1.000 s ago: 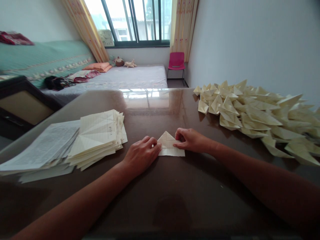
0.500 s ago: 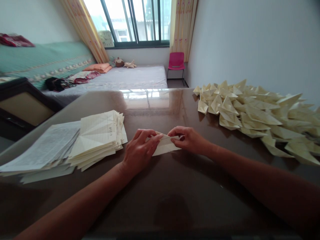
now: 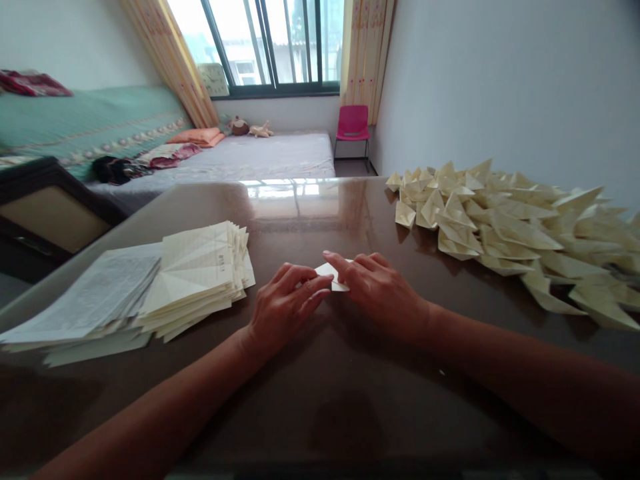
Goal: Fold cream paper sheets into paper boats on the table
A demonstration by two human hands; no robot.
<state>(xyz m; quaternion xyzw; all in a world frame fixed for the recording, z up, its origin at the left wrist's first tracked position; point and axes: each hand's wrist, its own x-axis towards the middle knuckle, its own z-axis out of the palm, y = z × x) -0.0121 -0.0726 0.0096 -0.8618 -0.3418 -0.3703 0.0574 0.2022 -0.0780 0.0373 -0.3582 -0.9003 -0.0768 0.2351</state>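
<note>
A small folded piece of cream paper (image 3: pixel 340 283) lies on the brown tabletop, low between my two hands. My left hand (image 3: pixel 286 297) has its fingers bent together at the paper's left edge, holding it. My right hand (image 3: pixel 383 287) rests palm-down over the right part of the paper, its index finger stretched across the top and the other fingers laid out behind. Both hands hide much of the paper, so its full shape cannot be made out.
To the left, a stack of creased cream sheets (image 3: pixel 197 267) overlaps printed white sheets (image 3: pixel 95 293). A large heap of folded paper pieces (image 3: pixel 520 227) covers the table's right side. Beyond the glossy table (image 3: pixel 300 230) are a bed (image 3: pixel 280 153) and a pink chair (image 3: pixel 353 123).
The paper looks smaller and more folded than before. My right hand has gone from pinching its upper edge to lying flatter across it. My left hand has shifted slightly to the right.
</note>
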